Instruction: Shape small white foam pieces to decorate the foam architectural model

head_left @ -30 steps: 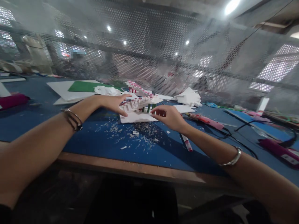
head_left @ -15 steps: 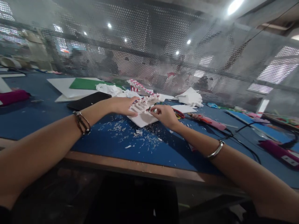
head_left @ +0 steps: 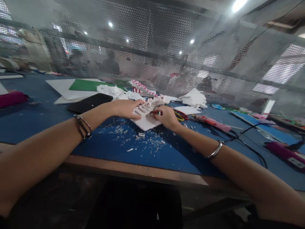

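Observation:
A small white board (head_left: 146,123) lies tilted on the blue table, with rows of small white pieces (head_left: 143,109) on its upper part, some with dark red bits. My left hand (head_left: 126,109) grips its left side, thumb along the top edge and fingers along the lower left. Over the right part of the board, my right hand (head_left: 168,118) has thumb and index finger pinched together beside the rows. Whatever is between those fingertips is too small to make out. Behind the board stands a white strip with pink-topped pieces (head_left: 143,87).
Scissors (head_left: 182,115) and a pink glue gun (head_left: 212,122) with a black cable lie right. A purple tool (head_left: 284,154) is farther right. A black phone-like slab (head_left: 89,102), white sheets and a green sheet (head_left: 83,85) lie left. White scraps litter the blue tabletop (head_left: 111,146).
My right hand has shifted slightly left and down, and its fingertips have drawn closer together at the board. A small green bit seen at the fingertips before is now hidden. My left hand stays put.

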A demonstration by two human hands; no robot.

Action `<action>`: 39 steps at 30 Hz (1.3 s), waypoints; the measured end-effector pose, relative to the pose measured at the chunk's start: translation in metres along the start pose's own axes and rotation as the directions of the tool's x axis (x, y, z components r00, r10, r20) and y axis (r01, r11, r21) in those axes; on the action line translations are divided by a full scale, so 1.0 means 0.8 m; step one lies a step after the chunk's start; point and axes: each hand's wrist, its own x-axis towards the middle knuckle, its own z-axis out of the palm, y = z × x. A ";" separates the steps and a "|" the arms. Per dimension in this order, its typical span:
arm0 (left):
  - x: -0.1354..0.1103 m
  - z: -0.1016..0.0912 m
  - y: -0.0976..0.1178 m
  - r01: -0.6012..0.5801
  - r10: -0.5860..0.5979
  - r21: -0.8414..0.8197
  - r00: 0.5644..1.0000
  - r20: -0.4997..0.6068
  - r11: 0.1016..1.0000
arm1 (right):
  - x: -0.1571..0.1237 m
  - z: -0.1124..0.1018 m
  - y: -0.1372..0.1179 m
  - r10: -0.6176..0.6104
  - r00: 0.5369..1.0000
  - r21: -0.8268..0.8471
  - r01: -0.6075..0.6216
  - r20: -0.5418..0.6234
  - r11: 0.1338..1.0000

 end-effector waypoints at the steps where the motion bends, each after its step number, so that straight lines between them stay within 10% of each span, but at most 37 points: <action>1: 0.000 0.000 0.000 0.003 -0.003 -0.002 1.000 -0.001 1.000 | 0.000 0.001 0.000 0.002 1.000 0.002 -0.002 -0.002 1.000; 39: 0.001 0.000 0.007 0.019 -0.019 0.043 1.000 -0.007 0.999 | -0.002 -0.003 -0.004 0.067 0.998 0.105 -0.068 0.014 0.992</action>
